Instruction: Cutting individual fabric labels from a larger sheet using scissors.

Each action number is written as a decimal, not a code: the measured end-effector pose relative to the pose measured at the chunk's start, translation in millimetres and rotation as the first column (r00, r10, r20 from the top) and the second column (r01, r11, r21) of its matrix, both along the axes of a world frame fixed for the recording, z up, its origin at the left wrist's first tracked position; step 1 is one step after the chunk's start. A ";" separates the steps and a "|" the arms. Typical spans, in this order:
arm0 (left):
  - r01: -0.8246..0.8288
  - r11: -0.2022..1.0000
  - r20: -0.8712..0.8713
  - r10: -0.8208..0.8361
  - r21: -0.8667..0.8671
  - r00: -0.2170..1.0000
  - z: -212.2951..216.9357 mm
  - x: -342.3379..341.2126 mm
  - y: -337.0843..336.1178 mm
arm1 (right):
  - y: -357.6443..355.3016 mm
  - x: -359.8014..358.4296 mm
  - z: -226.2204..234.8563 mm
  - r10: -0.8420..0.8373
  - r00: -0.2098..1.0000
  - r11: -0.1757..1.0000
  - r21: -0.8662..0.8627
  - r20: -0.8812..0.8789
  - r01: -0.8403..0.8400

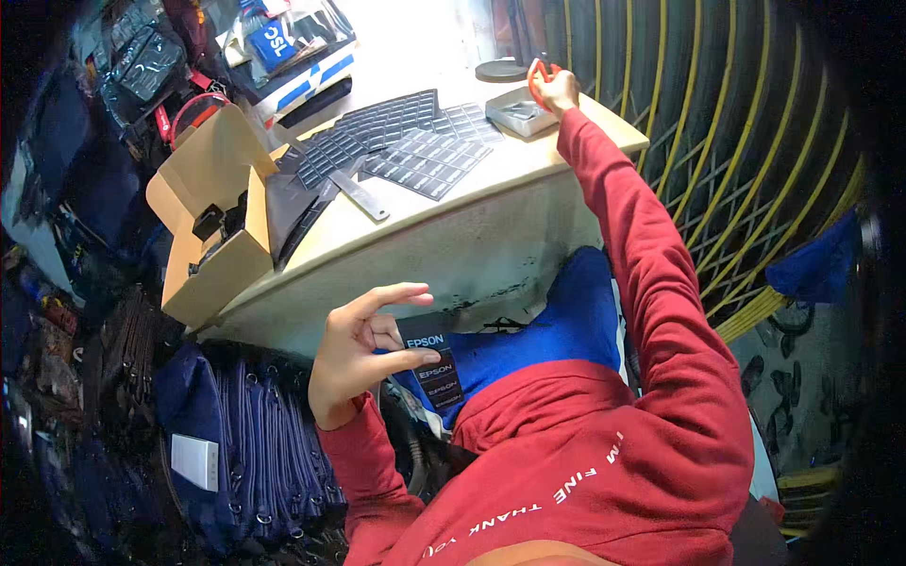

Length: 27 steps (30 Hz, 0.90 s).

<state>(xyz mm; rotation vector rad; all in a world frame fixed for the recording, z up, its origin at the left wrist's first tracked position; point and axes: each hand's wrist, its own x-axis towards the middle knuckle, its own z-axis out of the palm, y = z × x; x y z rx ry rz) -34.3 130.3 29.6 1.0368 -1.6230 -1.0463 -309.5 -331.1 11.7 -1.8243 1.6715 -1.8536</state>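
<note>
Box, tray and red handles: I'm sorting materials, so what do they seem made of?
Box: looks like matte cardboard, by its plain brown colour and folds.
Tray: probably metal, semi-glossy, by its greyish sheen; plastic is possible.
Red handles: likely smooth plastic, by their bright colour.

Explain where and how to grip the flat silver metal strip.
Probably pinch the flat silver metal strip across the width of its near end, coming from the front of the pale-topped table: that end lies uncovered close to the edge, while the far end sits beside black gridded sheets.
</note>
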 end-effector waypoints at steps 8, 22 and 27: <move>-0.231 0.971 -0.119 0.222 -0.069 0.968 -2.5 -7.4 -4.1 | 174.4 51.7 -7.0 0.712 0.627 0.667 -0.027 0.316 -0.744; -0.314 0.940 -0.174 0.289 -0.136 0.941 -2.1 -19.9 -8.5 | 362.5 98.3 -0.6 0.877 -0.015 -0.013 -0.008 0.480 -1.000; -0.390 0.892 -0.254 0.331 -0.230 0.909 -15.0 -24.9 -7.9 | 366.9 103.3 7.1 0.859 0.190 0.257 -0.079 0.475 -0.963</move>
